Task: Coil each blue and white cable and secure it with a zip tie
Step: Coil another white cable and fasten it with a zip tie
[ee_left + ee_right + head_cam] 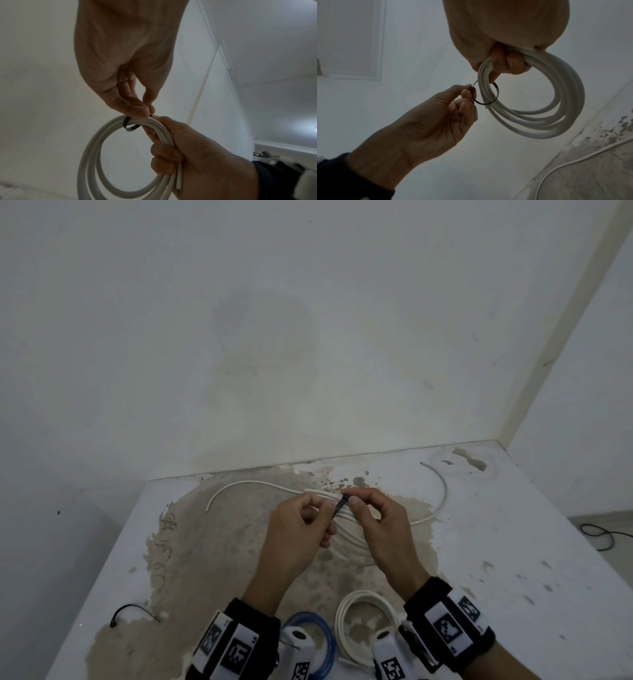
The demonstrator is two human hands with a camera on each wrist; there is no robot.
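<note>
I hold a coiled white cable (pixel 352 546) above the table (pixel 513 542). My right hand (pixel 356 505) grips the bundled loops of the coil (pixel 573 108) in a fist (pixel 505 63). A black zip tie (pixel 342 501) loops loosely round the bundled strands (pixel 89 155). My left hand (pixel 325 511) pinches the tie's ends between thumb and forefinger (pixel 147 106). The tie's loop (pixel 496 93) is wide and slack around the cable, also seen from below (pixel 127 126). The left hand (pixel 469 92) sits just left of the coil.
A loose white cable (pixel 253 482) lies on the stained tabletop behind my hands. A coiled white cable (pixel 342 618) and a blue coil (pixel 329 635) lie near my wrists. A spare black zip tie (pixel 130 609) lies at the left edge. Walls enclose the back and right.
</note>
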